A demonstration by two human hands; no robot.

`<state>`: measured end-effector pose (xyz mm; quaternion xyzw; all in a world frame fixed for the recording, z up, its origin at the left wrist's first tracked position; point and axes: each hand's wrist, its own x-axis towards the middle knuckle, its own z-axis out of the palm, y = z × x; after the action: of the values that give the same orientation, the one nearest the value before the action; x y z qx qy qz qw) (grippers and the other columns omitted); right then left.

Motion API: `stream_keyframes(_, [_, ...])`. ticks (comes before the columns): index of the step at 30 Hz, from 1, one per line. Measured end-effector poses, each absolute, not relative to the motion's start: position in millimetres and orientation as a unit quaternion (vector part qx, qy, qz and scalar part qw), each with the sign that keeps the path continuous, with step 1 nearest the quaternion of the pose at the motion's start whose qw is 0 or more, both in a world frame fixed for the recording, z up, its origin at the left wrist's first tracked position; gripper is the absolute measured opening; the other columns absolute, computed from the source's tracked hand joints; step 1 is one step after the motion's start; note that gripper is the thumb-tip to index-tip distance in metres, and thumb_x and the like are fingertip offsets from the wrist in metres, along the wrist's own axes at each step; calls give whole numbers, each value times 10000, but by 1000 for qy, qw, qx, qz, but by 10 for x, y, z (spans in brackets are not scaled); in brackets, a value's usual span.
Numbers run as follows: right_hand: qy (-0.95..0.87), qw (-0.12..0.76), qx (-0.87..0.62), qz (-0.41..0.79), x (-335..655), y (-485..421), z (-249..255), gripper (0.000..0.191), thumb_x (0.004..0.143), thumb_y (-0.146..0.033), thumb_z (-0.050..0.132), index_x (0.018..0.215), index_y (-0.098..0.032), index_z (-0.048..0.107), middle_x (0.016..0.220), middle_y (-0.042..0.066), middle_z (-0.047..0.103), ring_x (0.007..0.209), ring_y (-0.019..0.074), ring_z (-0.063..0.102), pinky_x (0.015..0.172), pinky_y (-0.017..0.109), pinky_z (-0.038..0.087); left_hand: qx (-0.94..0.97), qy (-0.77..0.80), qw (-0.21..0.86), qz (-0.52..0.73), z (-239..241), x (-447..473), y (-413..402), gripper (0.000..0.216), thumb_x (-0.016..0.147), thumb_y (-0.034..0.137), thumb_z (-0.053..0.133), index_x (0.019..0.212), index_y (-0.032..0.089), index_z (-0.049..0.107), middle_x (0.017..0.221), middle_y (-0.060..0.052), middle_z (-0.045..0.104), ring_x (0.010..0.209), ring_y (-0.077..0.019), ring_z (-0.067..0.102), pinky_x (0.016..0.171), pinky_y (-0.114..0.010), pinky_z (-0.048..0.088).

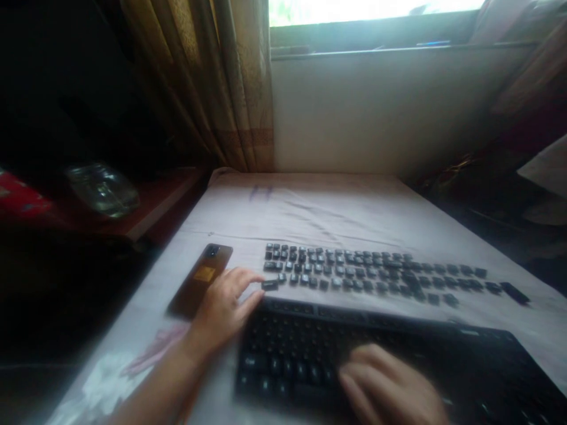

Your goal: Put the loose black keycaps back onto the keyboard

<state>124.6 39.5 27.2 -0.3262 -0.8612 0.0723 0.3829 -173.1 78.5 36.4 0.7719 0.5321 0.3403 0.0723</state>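
Observation:
A black keyboard (305, 339) lies on the cloth-covered table, with many of its key positions bare and some keycaps still on its lower left rows. Beyond it, loose black keycaps (349, 271) are laid out in rows. My left hand (230, 298) has its thumb and index finger closed about the left end of a wide keycap (269, 284) at the front left of those rows. Over the middle of the keyboard is my right hand (390, 383), blurred, its fingers curled and pressed together. Whatever may be between its fingertips is hidden.
Left of the keycaps lies a brown phone (199, 280). Pink and white cloth or plastic (110, 375) rests near the table's left edge. A clear glass jar (104, 189) is on a reddish shelf at left. Behind the table are a wall and a curtain (239, 88).

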Motion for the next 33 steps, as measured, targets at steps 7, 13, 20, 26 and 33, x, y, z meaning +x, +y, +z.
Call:
stream_keyframes(7, [-887,327,-326,29,1045,324,363,257,901,-109,505,1106,-152,654,885,81,744,746,153,716,668,212,585,783,507,90,348,372,-1735,195,177,962,236,547,1126,256,609,1017,-27,652,947,-182,611,829,-318,506])
stream_keyframes(13, [-879,320,-352,44,630,343,461,250,910,-169,515,1106,-132,666,914,99,742,765,183,708,668,269,594,785,513,80,337,303,-1774,68,181,959,227,538,1108,251,637,995,-30,654,913,-188,615,805,-317,514])
stream_keyframes(20, [-863,328,-372,98,347,399,340,188,915,-188,549,1006,-173,712,828,66,714,708,176,647,640,279,525,773,540,140,303,267,-1868,31,178,966,270,539,1104,276,650,977,-36,655,901,-199,608,785,-325,507])
stream_keyframes(26, [-861,337,-366,104,296,415,335,165,917,-197,561,981,-191,714,794,48,700,685,166,613,627,270,455,761,547,185,296,234,-1882,47,175,963,260,549,1101,287,654,959,-21,649,883,-185,609,778,-314,494])
stream_keyframes(33, [-862,324,-374,107,242,406,331,159,916,-204,563,942,-190,719,805,43,703,695,173,608,637,286,448,753,551,189,307,247,-1851,52,171,941,247,571,1072,283,673,945,-10,666,868,-179,626,778,-307,496])
